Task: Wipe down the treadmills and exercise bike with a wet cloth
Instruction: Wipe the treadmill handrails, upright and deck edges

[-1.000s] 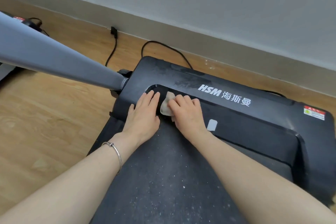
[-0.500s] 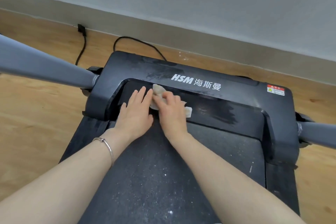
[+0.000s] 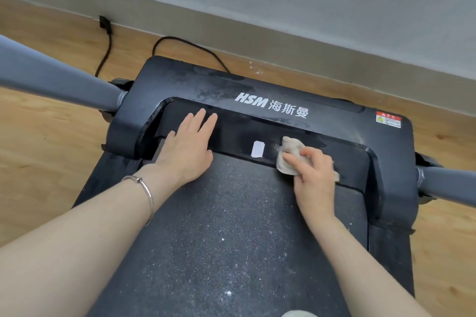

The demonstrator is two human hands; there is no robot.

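Observation:
A black treadmill fills the view, its glossy motor cover [image 3: 283, 92] printed HSM in white and streaked with dust. The dusty belt [image 3: 226, 226] runs toward me. My left hand [image 3: 188, 144] rests flat, fingers straight, on the sloped inner face of the cover at its left end. My right hand [image 3: 313, 175] presses a crumpled beige cloth [image 3: 289, 156] against the same sloped face, right of a small white sticker [image 3: 257, 149]. Its fingers curl over the cloth.
Grey handrail uprights slant out at the left [image 3: 56, 82] and right [image 3: 448, 185]. A black power cable [image 3: 180, 45] loops on the wooden floor [image 3: 46, 162] behind the treadmill, below a grey wall with a skirting board. A red warning label [image 3: 388, 119] sits at the cover's right corner.
My right hand has slid the cloth rightward along the sloped face, away from my left hand and past the white sticker. My left hand stays at the left end.

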